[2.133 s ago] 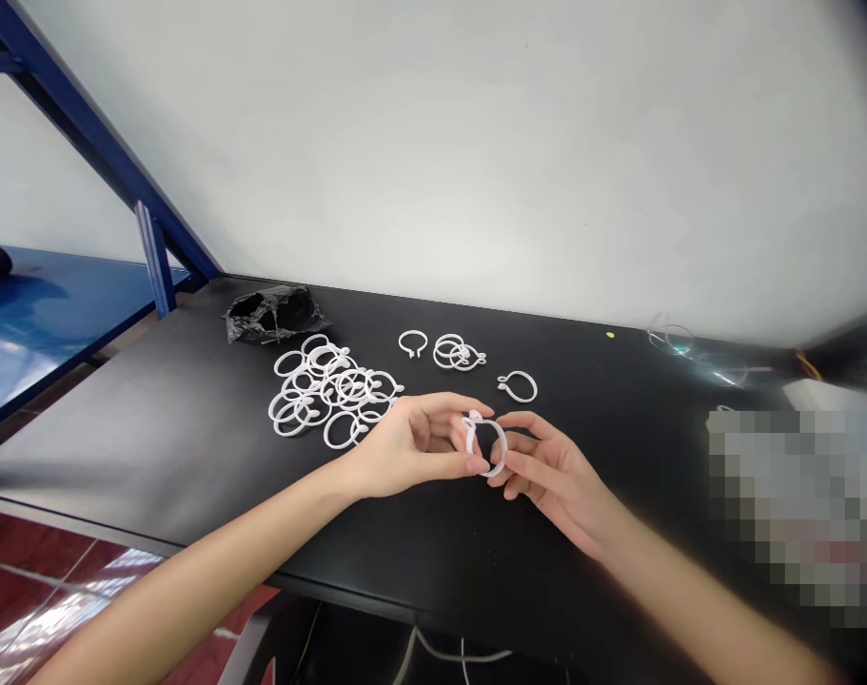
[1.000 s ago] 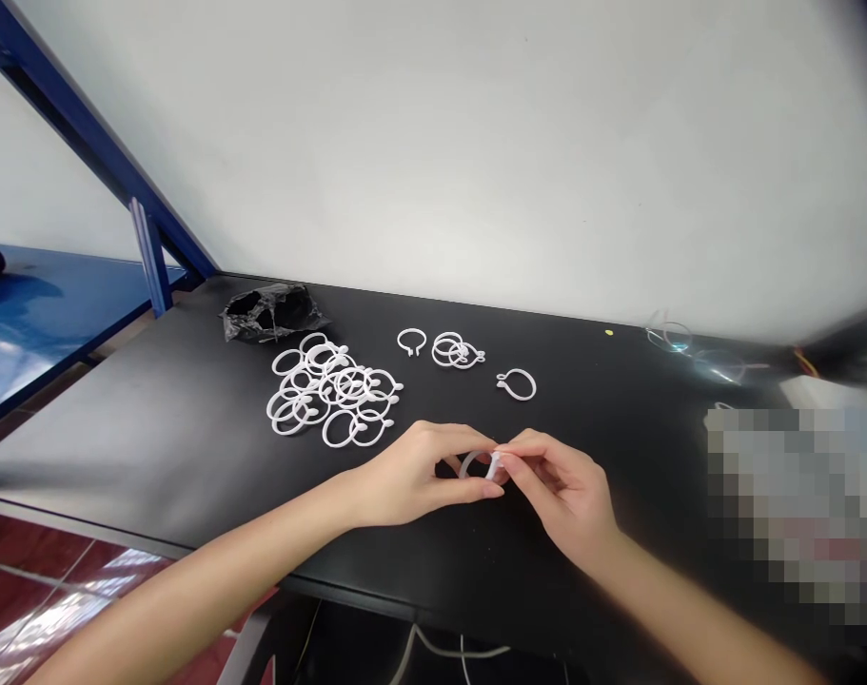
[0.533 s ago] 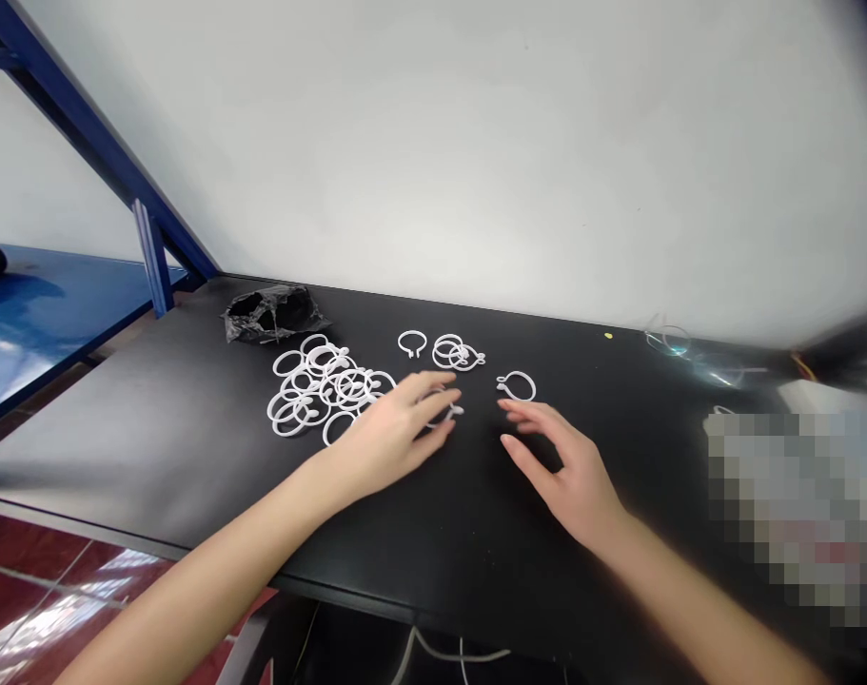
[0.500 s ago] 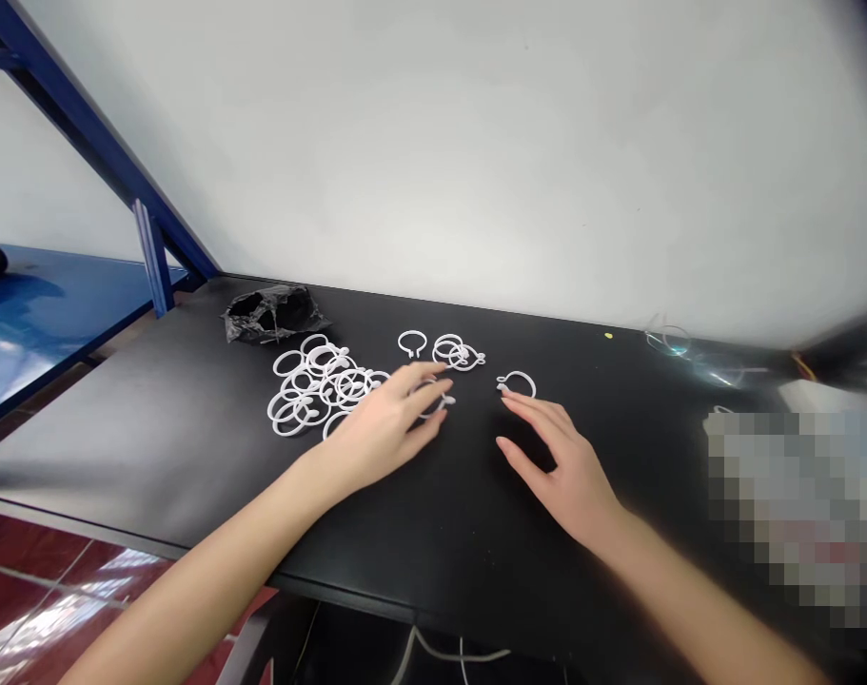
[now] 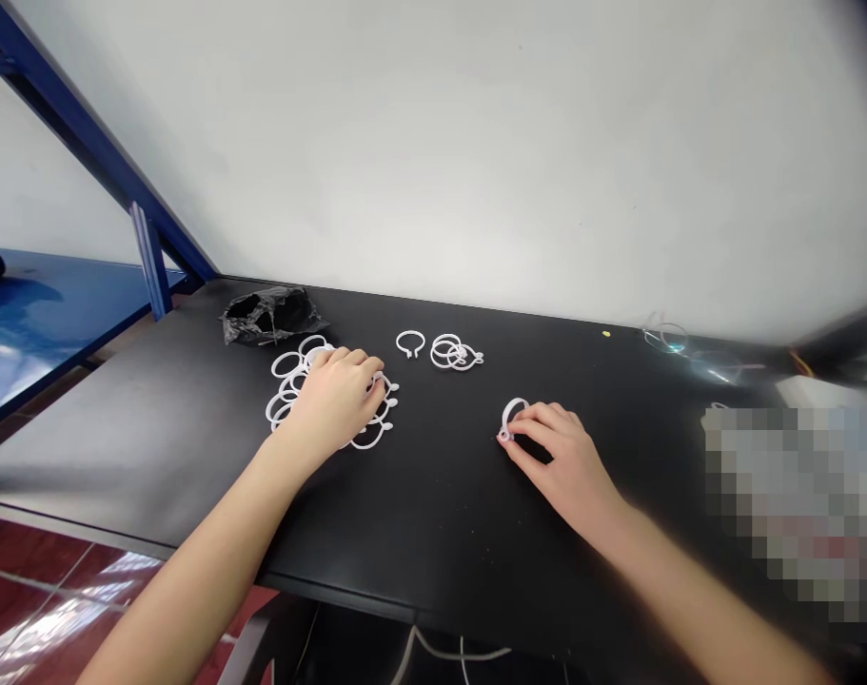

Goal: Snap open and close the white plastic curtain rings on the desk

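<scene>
A smooth, matt black tabletop (image 5: 462, 518) spreads across the middle of the frame beneath a plain pale wall (image 5: 433, 152). Both our bare forearms reach up from the lower corners. Our left hand (image 5: 340, 395) lies palm down at centre left, knuckles raised and fingers curled into a heap of white rings (image 5: 385, 427); we cannot tell whether they grip one. Our right hand (image 5: 568, 457), right of centre, comes in from the side, thumb and forefinger pinched together on a single ring (image 5: 508, 412), which stands tilted up from its knobbed ends. In the upper left we see a crumpled, thin black plastic bag (image 5: 270, 316), its mouth gaping, just beyond the heap. Near the centre lie a small overlapping cluster (image 5: 462, 353) and, left of it, one lone ring (image 5: 410, 333), slim and smooth, with a gap between its knobs.
</scene>
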Tool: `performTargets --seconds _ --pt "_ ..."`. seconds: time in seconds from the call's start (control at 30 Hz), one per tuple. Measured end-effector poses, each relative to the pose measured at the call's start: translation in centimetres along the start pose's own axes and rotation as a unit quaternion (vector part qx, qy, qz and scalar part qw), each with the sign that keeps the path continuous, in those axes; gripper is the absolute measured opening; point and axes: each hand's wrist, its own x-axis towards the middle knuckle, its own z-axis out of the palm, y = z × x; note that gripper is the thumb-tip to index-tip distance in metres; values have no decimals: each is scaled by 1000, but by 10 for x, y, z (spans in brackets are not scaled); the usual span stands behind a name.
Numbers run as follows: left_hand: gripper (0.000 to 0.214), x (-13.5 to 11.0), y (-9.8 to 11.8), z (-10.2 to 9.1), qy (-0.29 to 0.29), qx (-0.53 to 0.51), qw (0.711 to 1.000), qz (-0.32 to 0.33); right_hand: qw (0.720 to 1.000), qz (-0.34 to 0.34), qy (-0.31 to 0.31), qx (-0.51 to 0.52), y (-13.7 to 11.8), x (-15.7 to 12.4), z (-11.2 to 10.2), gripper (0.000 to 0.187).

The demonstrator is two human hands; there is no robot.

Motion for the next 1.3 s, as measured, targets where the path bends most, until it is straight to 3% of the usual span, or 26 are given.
performTargets --seconds 0.07,0.13,0.23,0.3,0.33,0.4,0.5,0.63,0.73,0.87,1.1,1.3 --pt "29 0 6 -4 33 -32 999 4 996 24 9 87 -6 0 -1 15" --pt "30 -2 16 -9 63 -107 991 46 972 80 -8 223 -14 0 -2 14" --pt "46 -9 39 -12 41 -263 949 169 875 196 -73 436 -25 0 -3 13" --pt "61 -15 56 -10 15 -323 916 239 810 250 -90 524 -28 0 -3 23" --pt "66 -17 63 -7 7 -329 908 258 790 262 -88 547 -29 0 -3 29" --pt "57 -19 74 -2 -5 -330 906 266 776 268 -76 566 -29 0 -1 30" --pt "38 -20 79 3 -19 -364 902 233 788 260 -59 556 -28 -1 0 16" --pt "49 -21 76 3 -34 -421 884 202 818 244 -28 520 -30 -3 0 13" --pt "53 -22 77 3 -67 -456 866 192 863 215 9 456 -32 -7 0 9" --pt "48 -21 78 0 -122 -516 832 164 930 103 35 351 -31 -11 0 7" --pt "35 -17 73 -14 -187 -541 804 162 929 60 -7 365 -32 -10 -4 8" --pt "28 -16 73 -17 -185 -521 816 167 932 60 -9 356 -31 -11 -2 10"
